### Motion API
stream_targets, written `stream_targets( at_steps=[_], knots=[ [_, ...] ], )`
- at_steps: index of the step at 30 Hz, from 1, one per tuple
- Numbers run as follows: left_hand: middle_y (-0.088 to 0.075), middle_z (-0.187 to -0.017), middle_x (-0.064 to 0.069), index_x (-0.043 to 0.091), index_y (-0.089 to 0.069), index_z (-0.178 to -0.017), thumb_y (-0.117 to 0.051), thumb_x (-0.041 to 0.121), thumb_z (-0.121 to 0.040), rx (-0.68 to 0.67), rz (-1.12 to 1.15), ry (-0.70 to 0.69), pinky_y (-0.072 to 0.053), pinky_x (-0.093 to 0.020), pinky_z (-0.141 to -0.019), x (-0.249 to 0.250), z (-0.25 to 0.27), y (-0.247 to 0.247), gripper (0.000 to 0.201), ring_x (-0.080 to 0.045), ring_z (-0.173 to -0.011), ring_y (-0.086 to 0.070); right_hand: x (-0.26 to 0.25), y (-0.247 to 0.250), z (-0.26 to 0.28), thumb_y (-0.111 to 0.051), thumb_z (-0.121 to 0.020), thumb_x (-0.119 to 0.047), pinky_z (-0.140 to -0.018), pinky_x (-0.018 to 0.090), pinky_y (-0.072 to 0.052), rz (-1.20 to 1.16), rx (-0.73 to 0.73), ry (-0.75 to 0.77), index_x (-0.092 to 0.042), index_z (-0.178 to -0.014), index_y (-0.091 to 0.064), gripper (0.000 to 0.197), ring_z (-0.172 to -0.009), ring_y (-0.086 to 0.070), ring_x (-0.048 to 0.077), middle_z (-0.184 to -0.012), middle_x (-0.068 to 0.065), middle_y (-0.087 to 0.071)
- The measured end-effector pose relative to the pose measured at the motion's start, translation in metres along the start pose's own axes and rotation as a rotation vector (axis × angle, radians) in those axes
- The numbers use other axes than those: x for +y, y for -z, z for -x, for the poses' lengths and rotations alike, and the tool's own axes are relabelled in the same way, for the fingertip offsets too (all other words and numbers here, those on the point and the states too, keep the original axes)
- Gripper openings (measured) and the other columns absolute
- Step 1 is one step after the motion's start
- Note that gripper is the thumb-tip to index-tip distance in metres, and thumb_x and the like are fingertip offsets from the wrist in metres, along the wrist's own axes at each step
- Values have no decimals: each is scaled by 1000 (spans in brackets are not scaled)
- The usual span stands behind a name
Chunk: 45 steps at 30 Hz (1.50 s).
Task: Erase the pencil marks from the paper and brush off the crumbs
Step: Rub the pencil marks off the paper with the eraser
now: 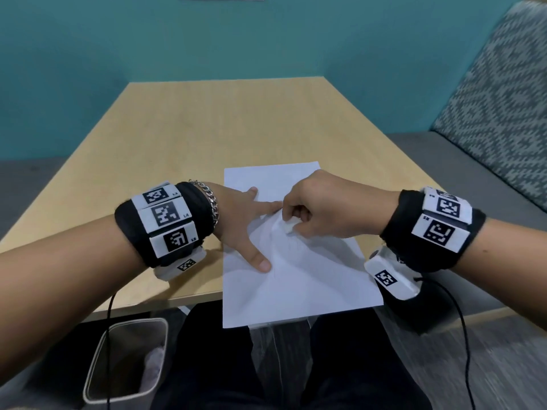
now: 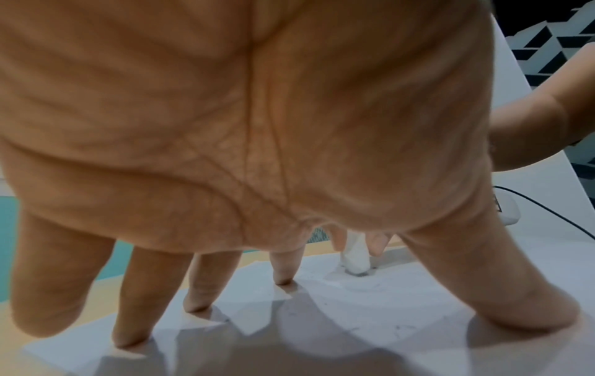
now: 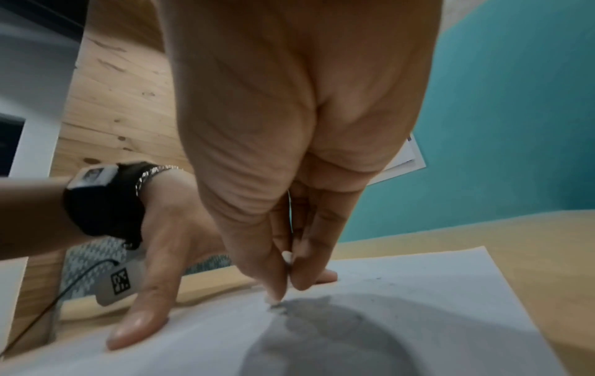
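Note:
A white sheet of paper (image 1: 299, 279) lies on the wooden table (image 1: 189, 128), its near edge hanging over the table's front. My left hand (image 1: 248, 223) lies on its left half with fingers spread straight, fingertips (image 2: 283, 277) and thumb (image 3: 135, 328) pressing the sheet flat. My right hand (image 1: 313, 208) pinches a small white eraser (image 1: 287, 226) and holds its tip on the paper (image 2: 355, 264). Faint grey pencil smudges and crumbs (image 3: 373, 279) show around the eraser tip (image 3: 273, 300). The paper bulges slightly by the eraser.
A grey waste bin (image 1: 124, 359) stands on the floor under the table's front left. A patterned bench seat (image 1: 497, 113) runs along the right. A teal wall (image 1: 207, 39) closes off the table's far edge. Cables hang from both wrist cameras.

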<state>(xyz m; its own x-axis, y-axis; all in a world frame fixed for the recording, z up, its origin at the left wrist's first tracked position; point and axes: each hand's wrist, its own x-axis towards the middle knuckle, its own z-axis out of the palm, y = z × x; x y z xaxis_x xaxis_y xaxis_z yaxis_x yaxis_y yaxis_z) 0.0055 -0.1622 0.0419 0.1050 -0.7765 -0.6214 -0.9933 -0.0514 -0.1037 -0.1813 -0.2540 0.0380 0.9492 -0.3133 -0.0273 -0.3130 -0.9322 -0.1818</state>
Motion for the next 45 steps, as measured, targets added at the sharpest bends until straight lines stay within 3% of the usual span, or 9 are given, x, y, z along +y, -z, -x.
stream_targets(
  at_steps=[8,13,17,23,27,32,37,42,45],
  knots=[
    [19,-175,-4,69,18,-150,-57,107,-36,-12,14,4,-42,-51,-115,-2,-2,-3,142,-33,-144,-48,-8,9,6,-80,-85,-30,-70,24,-54,-97,-184,35,-26,-103,-77,19,-76,-66,6,-80,-6,-72],
    [18,-174,-8,74,25,-141,-56,108,-39,-21,15,-3,-43,-51,-115,1,0,-1,134,-34,-138,-54,-2,1,-3,-68,-82,-23,-71,37,-58,-2,-51,-16,-24,-100,-75,19,-76,-62,9,-81,-7,-68],
    [18,-174,-8,70,18,-148,-55,107,-39,-18,-9,-7,-43,-52,-114,1,0,-1,136,-36,-139,-51,-12,6,7,-76,-82,-25,-65,24,-55,-72,-147,28,-26,-98,-77,16,-73,-66,5,-76,-9,-70],
    [21,-174,-7,72,22,-144,-53,109,-37,-20,-19,-4,-42,-52,-115,2,-1,-1,136,-35,-141,-50,-5,1,-3,-70,-81,-24,-69,37,-58,-12,-57,-24,-23,-96,-75,16,-73,-62,9,-77,-7,-68],
    [19,-174,-8,70,17,-150,-52,109,-35,-14,-24,-12,-41,-55,-115,2,-1,-1,139,-38,-145,-45,-16,8,7,-80,-82,-26,-65,21,-55,-100,-188,22,-26,-98,-77,17,-73,-66,4,-73,-10,-71],
    [21,-174,-8,67,21,-150,-59,105,-50,-12,-33,-3,-44,-50,-114,2,-1,-1,134,-33,-138,-53,-4,3,-3,-71,-82,-24,-71,36,-58,-2,-51,-34,-22,-99,-76,17,-73,-61,8,-77,-7,-69],
    [22,-174,-8,69,19,-150,-59,105,-47,-14,-27,-8,-42,-53,-115,1,-2,-1,134,-36,-143,-48,-17,9,6,-81,-82,-27,-67,22,-55,-114,-197,21,-25,-99,-78,17,-73,-66,3,-73,-10,-71],
    [21,-174,-8,68,23,-149,-58,107,-44,-6,-22,1,-40,-51,-116,1,-2,-3,138,-33,-145,-48,2,7,0,-73,-81,-24,-70,36,-58,14,-33,-76,-23,-95,-76,15,-71,-59,0,-77,-10,-67],
    [19,-174,-7,70,21,-149,-56,108,-41,-11,-28,-4,-42,-52,-114,1,-2,-2,138,-34,-142,-50,-10,6,7,-74,-80,-24,-67,31,-57,-29,-85,-40,-24,-96,-76,16,-71,-62,3,-74,-11,-69]
  ],
)
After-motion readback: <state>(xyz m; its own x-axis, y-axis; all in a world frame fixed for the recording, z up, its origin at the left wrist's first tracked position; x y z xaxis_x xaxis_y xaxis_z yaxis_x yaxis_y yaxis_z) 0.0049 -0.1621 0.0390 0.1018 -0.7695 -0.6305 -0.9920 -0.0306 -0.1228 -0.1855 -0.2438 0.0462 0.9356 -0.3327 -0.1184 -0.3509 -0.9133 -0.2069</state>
